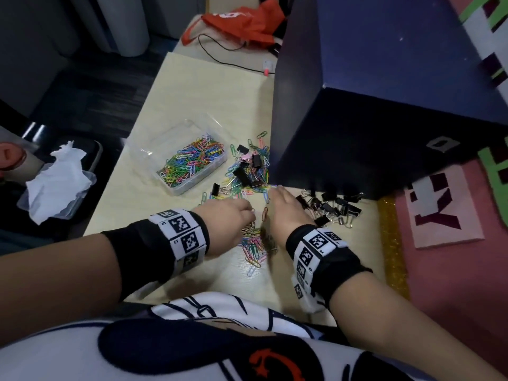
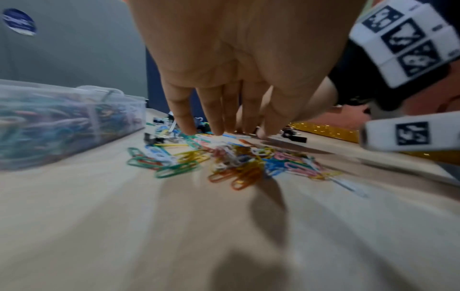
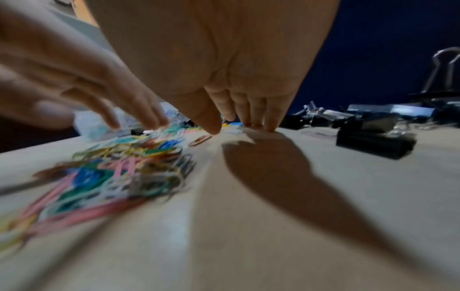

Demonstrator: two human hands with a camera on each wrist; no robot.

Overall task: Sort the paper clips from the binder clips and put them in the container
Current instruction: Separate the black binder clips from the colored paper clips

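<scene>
We reach both arms in from the bottom of the head view, each wrist wrapped in a black band with black-and-white square markers. Our left hand (image 1: 229, 215) sits at the centre of the frame, palm down, fingers (image 2: 185, 118) stretched forward with their tips resting on the paper clips; it grasps nothing. Our right hand (image 1: 284, 209) lies just right of it, also palm down and released, its fingertips (image 3: 271, 122) touching the table (image 1: 214, 97) at the near edge of the mixed pile.

A big dark blue box (image 1: 371, 105) fills the upper right of the head view, standing on the table's right side. Left of centre sits the clear plastic container (image 1: 176, 185), open at the top and holding a thick layer of coloured paper clips (image 1: 192, 160). At the far left a second clear tub (image 1: 59, 207) holds crumpled white tissue. An orange bag (image 1: 244, 19) lies at the top of the frame.

Between the container and the box lies the mixed pile (image 1: 248, 167) of coloured paper clips and black binder clips. A group of black binder clips (image 1: 334, 206) lies alone right of our right hand, against the foot of the box. A loose heap of paper clips (image 1: 255, 243) lies between our two wrists, below the hands.
</scene>
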